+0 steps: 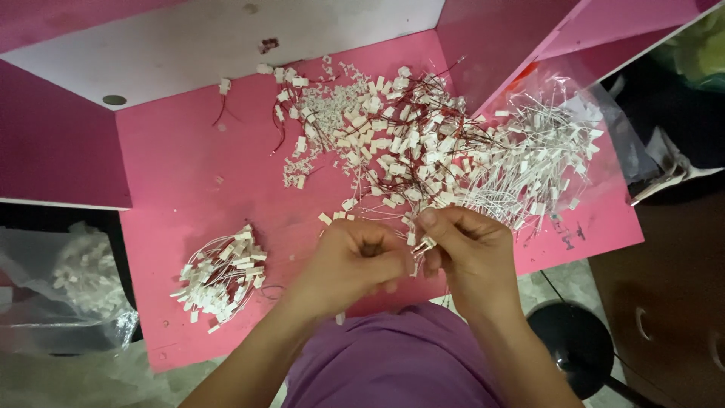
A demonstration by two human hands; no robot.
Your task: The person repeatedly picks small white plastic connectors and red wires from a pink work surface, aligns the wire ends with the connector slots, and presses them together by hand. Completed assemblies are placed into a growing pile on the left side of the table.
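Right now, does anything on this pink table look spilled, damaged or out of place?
Nothing looks damaged. The white connectors lie in a loose sprawl with red wires tangled through, a few strays off to the side; the bundle near the left hand is tidier. The right hand pinches one connector.

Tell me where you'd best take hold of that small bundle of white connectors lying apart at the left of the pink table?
Probably from above, around the middle of the bundle. Its thin wires bunch there while the white plugs fan outward, so a grip across the waist should gather them. The pink table around it is bare, leaving room.
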